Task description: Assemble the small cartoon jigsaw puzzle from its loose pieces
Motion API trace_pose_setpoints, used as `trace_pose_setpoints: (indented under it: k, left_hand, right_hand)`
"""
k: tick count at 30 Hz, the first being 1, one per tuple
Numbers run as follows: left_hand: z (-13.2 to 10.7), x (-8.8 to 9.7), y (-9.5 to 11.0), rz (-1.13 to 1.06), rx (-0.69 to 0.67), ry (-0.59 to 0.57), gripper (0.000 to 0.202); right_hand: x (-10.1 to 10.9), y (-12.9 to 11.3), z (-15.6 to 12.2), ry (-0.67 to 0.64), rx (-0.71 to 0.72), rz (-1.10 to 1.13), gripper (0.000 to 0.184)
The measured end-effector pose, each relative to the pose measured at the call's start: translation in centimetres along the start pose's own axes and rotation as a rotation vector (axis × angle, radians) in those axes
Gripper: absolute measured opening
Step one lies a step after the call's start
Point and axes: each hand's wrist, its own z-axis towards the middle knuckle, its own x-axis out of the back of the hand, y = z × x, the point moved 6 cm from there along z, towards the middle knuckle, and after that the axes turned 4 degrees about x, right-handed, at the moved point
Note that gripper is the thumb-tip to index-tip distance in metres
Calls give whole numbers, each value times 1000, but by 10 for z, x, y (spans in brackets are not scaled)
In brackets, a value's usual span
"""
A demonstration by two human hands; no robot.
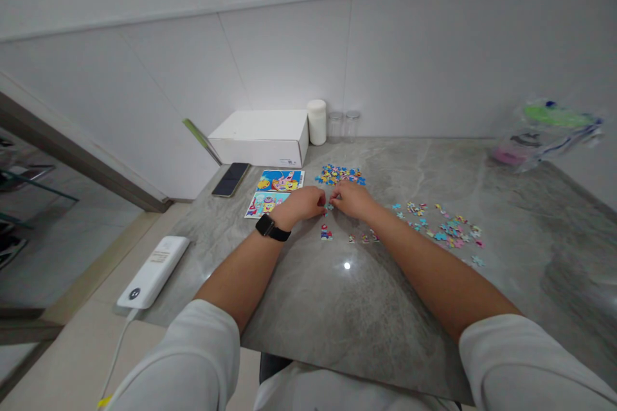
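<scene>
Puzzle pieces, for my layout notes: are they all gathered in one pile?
No, one pile of pieces lies beyond the right hand, while other pieces lie scattered to its right.

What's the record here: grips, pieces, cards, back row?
left grip: at teal piece; watch on wrist
right grip: opposite, at same piece
hold: too small to tell
pile: blue and yellow pieces, beyond both grips
loose pieces: pastel, scattered to the right
cards: two, left; nearer one partly hidden by left grip
back row, left to right: box, white jar, two clear jars
phone: left of cards
</scene>
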Motion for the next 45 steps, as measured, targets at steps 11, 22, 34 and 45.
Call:
trace_pose_setpoints:
  k: [11, 22, 34, 45]
  left_hand:
    - [-6, 5, 12, 176, 70, -119, 15]
    - [-7, 6, 14, 213, 99, -147, 18]
    - [-7, 7, 15, 218, 94, -145, 16]
    - [-4, 3, 8, 215, 94, -141, 19]
  right_hand:
    - [-12, -2, 2, 23, -9, -56, 23]
    - [-10, -5, -1, 43, 8, -70, 21]
    - [-9, -7, -1, 23, 3, -84, 21]
    - [-4, -4, -3, -19, 21, -72, 22]
